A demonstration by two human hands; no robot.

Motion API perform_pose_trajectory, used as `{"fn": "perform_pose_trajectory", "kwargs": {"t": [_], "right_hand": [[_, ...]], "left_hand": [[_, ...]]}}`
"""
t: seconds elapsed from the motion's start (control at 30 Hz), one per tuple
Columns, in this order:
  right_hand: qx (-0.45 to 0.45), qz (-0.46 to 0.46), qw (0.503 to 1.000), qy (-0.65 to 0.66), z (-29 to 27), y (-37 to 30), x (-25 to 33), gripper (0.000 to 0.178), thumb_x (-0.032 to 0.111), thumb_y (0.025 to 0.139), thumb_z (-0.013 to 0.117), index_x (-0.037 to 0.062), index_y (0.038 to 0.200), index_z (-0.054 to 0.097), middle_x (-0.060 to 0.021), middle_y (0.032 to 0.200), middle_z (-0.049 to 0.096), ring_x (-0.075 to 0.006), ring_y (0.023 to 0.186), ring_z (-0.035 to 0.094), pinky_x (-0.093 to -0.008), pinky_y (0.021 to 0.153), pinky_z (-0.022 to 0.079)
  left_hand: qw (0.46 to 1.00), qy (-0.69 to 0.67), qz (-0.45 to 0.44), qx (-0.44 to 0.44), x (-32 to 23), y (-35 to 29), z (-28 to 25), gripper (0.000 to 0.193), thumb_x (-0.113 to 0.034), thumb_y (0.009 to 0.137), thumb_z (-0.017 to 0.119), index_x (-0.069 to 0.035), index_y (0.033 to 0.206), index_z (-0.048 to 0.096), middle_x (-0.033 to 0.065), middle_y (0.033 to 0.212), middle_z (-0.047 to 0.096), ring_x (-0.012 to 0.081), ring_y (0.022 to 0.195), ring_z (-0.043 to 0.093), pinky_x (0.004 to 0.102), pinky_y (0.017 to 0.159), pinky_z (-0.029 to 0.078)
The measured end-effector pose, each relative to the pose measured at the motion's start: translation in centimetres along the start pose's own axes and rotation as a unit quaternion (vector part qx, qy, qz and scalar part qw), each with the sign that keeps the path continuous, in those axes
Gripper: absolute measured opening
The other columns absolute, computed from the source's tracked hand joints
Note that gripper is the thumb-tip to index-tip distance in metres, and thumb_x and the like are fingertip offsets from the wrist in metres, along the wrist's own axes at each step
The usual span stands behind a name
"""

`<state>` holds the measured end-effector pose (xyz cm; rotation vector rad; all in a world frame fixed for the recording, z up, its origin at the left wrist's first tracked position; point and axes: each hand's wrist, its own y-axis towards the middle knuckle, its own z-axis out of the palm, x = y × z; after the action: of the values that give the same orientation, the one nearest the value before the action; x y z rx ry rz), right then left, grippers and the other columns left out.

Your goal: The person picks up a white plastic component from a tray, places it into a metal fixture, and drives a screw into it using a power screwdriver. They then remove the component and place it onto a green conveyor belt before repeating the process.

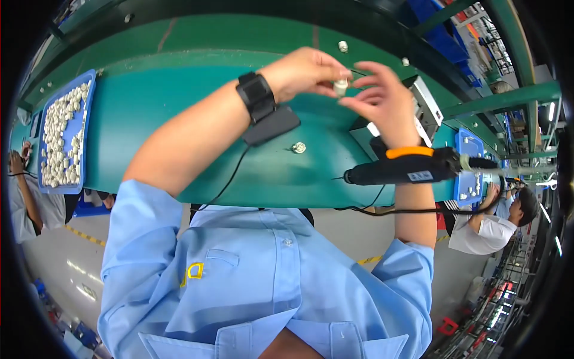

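My left grip (302,73) pinches the small white part (341,88), seemingly to steady it, near my loosely parted right grip (387,103).

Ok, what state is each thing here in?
Left hand: closed on small white cylindrical part
Right hand: open beside it, contact unclear
Black-and-orange power screwdriver: bit fitted, on/off unclear
Left blue plastic tray: partly filled with white parts
Right blue plastic tray: sparsely filled
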<state>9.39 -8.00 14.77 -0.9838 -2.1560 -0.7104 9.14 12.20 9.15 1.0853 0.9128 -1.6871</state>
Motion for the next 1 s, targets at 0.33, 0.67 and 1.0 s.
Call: {"fn": "perform_pose_trajectory", "kwargs": {"t": [0.33,0.67,1.0], "right_hand": [[0.020,-0.114,0.901,0.417,-6.3,-9.5,-1.2,0.088,0.033,0.076,0.076,0.0079,0.147,0.029,-0.0272,0.136,0.045,-0.0416,0.127,0.045,-0.0583,0.103,0.039],[-0.142,-0.067,0.954,0.257,-0.5,-7.8,-0.9,0.081,0.026,0.079,0.074,0.0001,0.141,0.029,-0.0272,0.105,0.061,-0.0339,0.089,0.064,-0.0452,0.084,0.052],[-0.041,-0.196,0.860,0.470,2.7,-8.3,-0.8,0.040,0.018,0.086,0.067,0.0019,0.118,0.049,-0.0159,0.077,0.060,-0.0248,0.063,0.062,-0.0365,0.063,0.055]], "left_hand": [[0.780,0.593,0.047,-0.194,-0.2,6.0,-13.7,0.036,-0.022,0.073,0.077,-0.006,0.104,0.068,0.0165,0.106,0.062,0.0358,0.104,0.055,0.0414,0.092,0.045],[0.793,0.567,0.177,-0.132,4.6,-6.8,0.6,0.027,-0.024,0.081,0.075,-0.004,0.097,0.066,0.0067,0.094,0.063,0.0207,0.087,0.064,0.0334,0.072,0.052],[0.961,0.260,0.094,-0.011,9.6,-8.8,0.8,0.027,-0.007,0.078,0.076,-0.002,0.100,0.061,0.0082,0.094,0.061,0.0175,0.080,0.063,0.0306,0.070,0.052]]}}
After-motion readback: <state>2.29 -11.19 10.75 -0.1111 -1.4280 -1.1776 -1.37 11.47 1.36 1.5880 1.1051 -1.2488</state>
